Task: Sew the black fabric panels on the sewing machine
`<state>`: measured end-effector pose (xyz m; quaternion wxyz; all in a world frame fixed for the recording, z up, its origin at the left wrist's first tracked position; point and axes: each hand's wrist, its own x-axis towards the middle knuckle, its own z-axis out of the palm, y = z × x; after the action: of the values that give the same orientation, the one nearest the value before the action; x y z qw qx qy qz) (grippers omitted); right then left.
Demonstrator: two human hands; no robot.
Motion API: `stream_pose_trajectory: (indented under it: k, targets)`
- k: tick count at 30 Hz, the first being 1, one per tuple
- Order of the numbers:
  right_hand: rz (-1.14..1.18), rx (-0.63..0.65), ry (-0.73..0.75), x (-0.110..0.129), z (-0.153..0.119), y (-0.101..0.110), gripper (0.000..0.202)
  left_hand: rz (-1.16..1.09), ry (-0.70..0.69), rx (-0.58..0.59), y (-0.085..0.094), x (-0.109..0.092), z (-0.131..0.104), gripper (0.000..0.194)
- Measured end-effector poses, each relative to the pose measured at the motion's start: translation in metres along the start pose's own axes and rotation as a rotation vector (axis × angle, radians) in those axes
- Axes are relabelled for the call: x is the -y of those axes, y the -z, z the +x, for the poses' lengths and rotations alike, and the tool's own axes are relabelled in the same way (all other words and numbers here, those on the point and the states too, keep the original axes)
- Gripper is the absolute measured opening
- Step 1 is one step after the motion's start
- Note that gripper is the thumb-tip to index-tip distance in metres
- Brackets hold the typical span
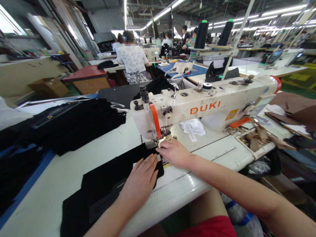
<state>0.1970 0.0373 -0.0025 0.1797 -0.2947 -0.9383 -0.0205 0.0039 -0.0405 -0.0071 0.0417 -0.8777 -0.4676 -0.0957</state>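
Note:
A black fabric piece (106, 174) lies flat on the white sewing table, its right end beneath the head of a white sewing machine (209, 105). My left hand (142, 177) rests on the cloth with its fingers stretched out, pressing it down. A small white label (158, 158) shows beside the left fingertips, partly covered. My right hand (175, 153) is at the needle area, fingers bent together near the presser foot; what they hold, if anything, is hidden. An orange strip (155, 121) runs down the machine's front above the right fingers.
A heap of black fabric pieces (74, 121) lies at the left. Loose white labels (192, 128) sit under the machine arm. A tray with scraps and metal bits (256, 140) is set into the table at right. Another person (133, 59) sits ahead, facing away.

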Motion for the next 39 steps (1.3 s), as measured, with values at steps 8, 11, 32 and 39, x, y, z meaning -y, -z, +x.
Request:
stream_pose_trajectory:
  k: [8,11,32,39]
  targets:
    - [0.01,0.022,-0.056,-0.001,0.0,0.004,0.017,-0.03,-0.007,0.005,0.003,-0.001,0.006,0.041]
    - [0.012,0.016,-0.065,-0.003,0.0,0.004,0.018,-0.05,-0.021,-0.007,0.003,0.003,0.01,0.042]
    - [0.012,0.022,-0.082,-0.006,0.004,0.004,0.019,-0.087,0.023,0.033,0.002,0.019,0.026,0.043]
    - [-0.017,0.045,-0.057,-0.004,0.002,0.004,0.018,-0.086,0.031,0.017,0.0,0.024,0.031,0.043]
